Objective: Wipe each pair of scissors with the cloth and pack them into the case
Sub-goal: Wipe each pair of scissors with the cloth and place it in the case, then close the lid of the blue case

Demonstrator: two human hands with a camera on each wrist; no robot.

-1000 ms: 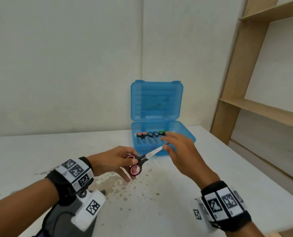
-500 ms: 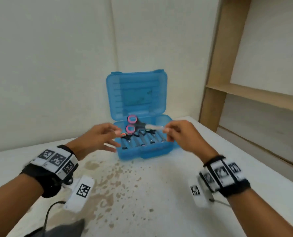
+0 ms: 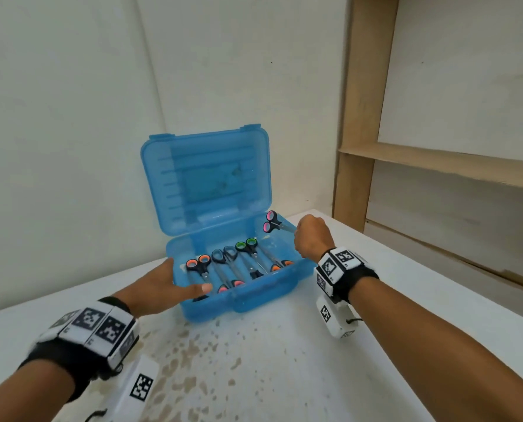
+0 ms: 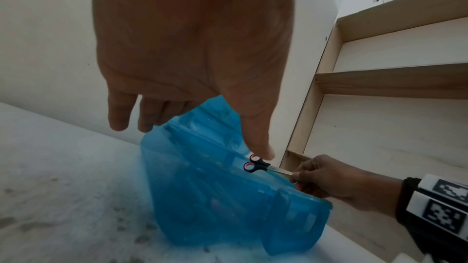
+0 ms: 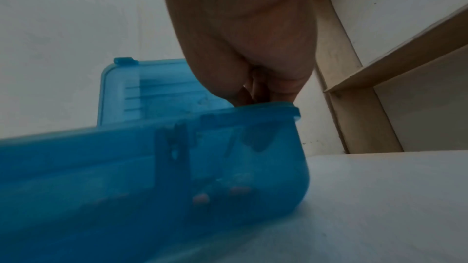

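A blue plastic case [image 3: 263, 296] stands open on the white table, lid upright, with several pairs of scissors [image 3: 248, 254] lying inside. My right hand [image 3: 310, 239] pinches the blades of the pink-handled scissors [image 3: 270, 222] and holds them over the case's right end, handles pointing left. In the left wrist view the same pink-handled scissors [image 4: 255, 165] hang above the case [image 4: 228, 197] rim. My left hand [image 3: 165, 286] is open, fingers straight, at the case's front left corner, thumb along the front rim. In the right wrist view the case [image 5: 152, 167] fills the lower left. No cloth shows.
A wooden shelf unit [image 3: 376, 153] stands against the wall to the right of the case. The table [image 3: 254, 376] in front of the case is speckled with brownish stains. White walls meet in a corner behind the lid.
The pink-handled scissors passed from my left hand to my right, which carried them over the case's right end. My left hand let go and moved to the case's front left corner.
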